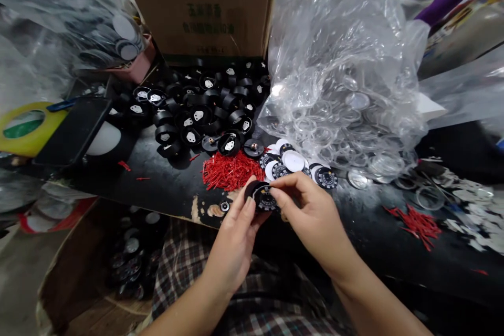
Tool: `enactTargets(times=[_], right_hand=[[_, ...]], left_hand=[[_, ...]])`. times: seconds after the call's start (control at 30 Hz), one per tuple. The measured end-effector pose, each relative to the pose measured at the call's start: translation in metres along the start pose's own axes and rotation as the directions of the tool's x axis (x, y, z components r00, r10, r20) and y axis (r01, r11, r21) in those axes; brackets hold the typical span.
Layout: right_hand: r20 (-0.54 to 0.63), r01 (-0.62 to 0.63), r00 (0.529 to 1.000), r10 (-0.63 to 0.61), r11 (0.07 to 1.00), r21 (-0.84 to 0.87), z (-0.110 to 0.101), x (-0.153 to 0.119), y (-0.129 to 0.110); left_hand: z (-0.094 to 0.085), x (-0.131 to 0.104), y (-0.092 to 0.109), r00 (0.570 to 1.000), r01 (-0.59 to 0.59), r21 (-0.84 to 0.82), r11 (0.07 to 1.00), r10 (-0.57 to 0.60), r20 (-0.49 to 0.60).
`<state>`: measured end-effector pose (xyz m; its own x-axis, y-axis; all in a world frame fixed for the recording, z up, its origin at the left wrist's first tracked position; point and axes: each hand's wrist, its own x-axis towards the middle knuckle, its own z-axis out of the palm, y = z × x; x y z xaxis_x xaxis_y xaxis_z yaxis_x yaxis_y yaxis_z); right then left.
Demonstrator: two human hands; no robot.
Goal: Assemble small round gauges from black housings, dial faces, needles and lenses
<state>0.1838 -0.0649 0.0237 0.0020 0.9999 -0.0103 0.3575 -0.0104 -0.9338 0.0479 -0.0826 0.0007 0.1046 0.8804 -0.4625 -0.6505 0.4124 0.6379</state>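
Left hand (236, 226) clasps a round black case (251, 189) over the near edge of the table (165, 185), while the right hand (315, 215) pinches a printed black dial (266, 200) at the case; red pieces (232, 170) lie heaped beyond, more black cases (197, 114) farther off, left of a clear plastic bag (342, 52)

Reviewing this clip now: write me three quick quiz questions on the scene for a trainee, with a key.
1. True or false: the left hand is empty.
2. What stands directly behind the black cases?
a) a metal rack
b) a cardboard box
c) a sewing machine
3. Fill in: the large heap of slender pieces in front of those cases is coloured ____.

Key:
1. False; it holds a round black piece.
2. b
3. red
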Motion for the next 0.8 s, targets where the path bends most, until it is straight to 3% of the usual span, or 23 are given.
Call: enactTargets(times=[0.27, 0.43, 0.5, 0.57, 0.63, 0.7, 0.8], right_hand=[[0.094, -0.104, 0.99, 0.104, 0.995, -0.001, 0.003, 0.007, 0.003], [0.083, -0.091, 0.992, 0.098, 0.993, -0.078, 0.004, -0.002, 0.007], [0.093, -0.095, 0.99, 0.102, 0.992, -0.083, 0.004, -0.008, 0.009], [0.143, -0.071, 0.986, 0.087, 0.991, -0.111, 0.002, -0.012, 0.013], [0.192, 0.016, 0.981, 0.025, 0.978, -0.207, -0.003, -0.009, 0.018], [0.186, 0.141, 0.98, -0.075, 0.917, -0.374, -0.008, -0.001, 0.024], [0.187, 0.259, 0.966, -0.181, 0.742, -0.618, -0.01, 0.015, 0.029]], left_hand=[[-0.011, -0.001, -0.004, 0.993, -0.047, 0.192, 0.98, 0.025, 0.115], [-0.016, 0.0, -0.008, 0.986, -0.094, 0.317, 0.944, 0.044, 0.16], [-0.021, -0.002, -0.006, 0.978, -0.169, 0.505, 0.846, 0.08, 0.193], [-0.028, -0.004, -0.001, 0.961, -0.261, 0.678, 0.687, 0.119, 0.25], [-0.034, -0.005, 0.005, 0.958, -0.285, 0.74, 0.609, 0.147, 0.247], [-0.037, -0.005, 0.011, 0.972, -0.234, 0.709, 0.665, 0.167, 0.165], [-0.037, -0.002, 0.014, 0.987, -0.152, 0.563, 0.812, 0.154, 0.045]])
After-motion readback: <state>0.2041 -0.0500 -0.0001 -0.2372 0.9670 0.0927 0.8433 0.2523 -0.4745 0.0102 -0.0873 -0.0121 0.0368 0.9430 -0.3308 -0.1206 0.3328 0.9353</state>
